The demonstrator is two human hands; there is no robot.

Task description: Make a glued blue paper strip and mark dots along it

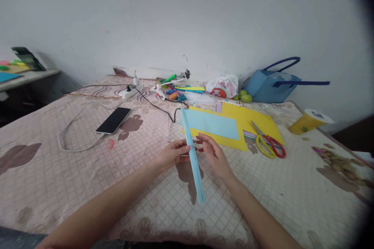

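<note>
A long, narrow folded strip of light blue paper (195,167) is held up over the table, slanting from upper left to lower right. My left hand (175,152) pinches it near its middle, thumb on the near face. Close to the strip's right side is my right hand (214,155), its fingers apart and curved; whether a fingertip touches the paper is hard to tell. Beyond the hands lies a flat light blue sheet (214,123) on yellow paper (238,146). Scissors (268,144) with one yellow and one red handle rest at its right edge.
At left lies a phone (113,120) on a white cable, near a power strip (128,92). A glue gun (159,91), markers and a plastic bag (223,86) line the wall. A blue bag (270,85) and a yellow tub (306,122) stand at right.
</note>
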